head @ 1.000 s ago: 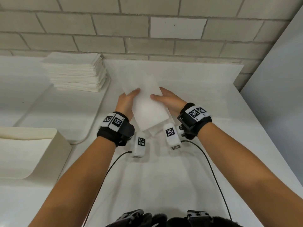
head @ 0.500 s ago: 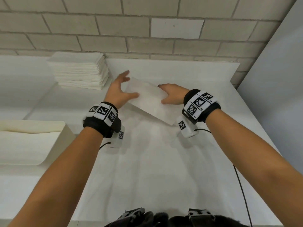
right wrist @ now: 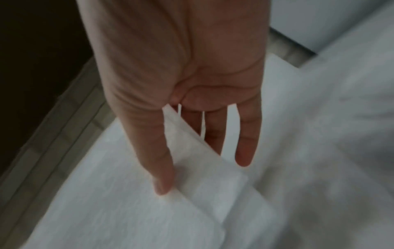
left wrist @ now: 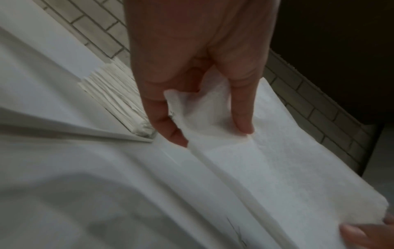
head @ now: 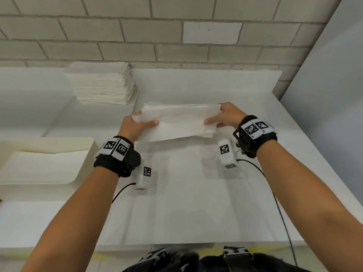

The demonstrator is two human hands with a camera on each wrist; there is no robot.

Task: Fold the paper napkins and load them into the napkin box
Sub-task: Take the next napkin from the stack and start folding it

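Observation:
A white paper napkin (head: 179,122), folded into a long strip, is held level just above the white table, crosswise in front of me. My left hand (head: 140,124) pinches its left end between thumb and fingers; the left wrist view shows the left hand (left wrist: 204,118) with the napkin (left wrist: 287,168) stretching away from it. My right hand (head: 224,118) pinches the right end, thumb on top; in the right wrist view the right hand (right wrist: 192,160) has its fingers under the napkin (right wrist: 138,210). The cream napkin box (head: 49,163) lies open at the left.
A tall stack of unfolded white napkins (head: 102,83) stands at the back left by the brick wall (head: 176,36). A grey panel (head: 334,95) closes the right side. Wrist-camera cables (head: 280,203) trail over the table (head: 186,203) toward me.
The napkin has turned from slanted to level and crosswise, and rose slightly. My hands have moved apart to its two ends, the left thumb now pinching where the hand lay flat before.

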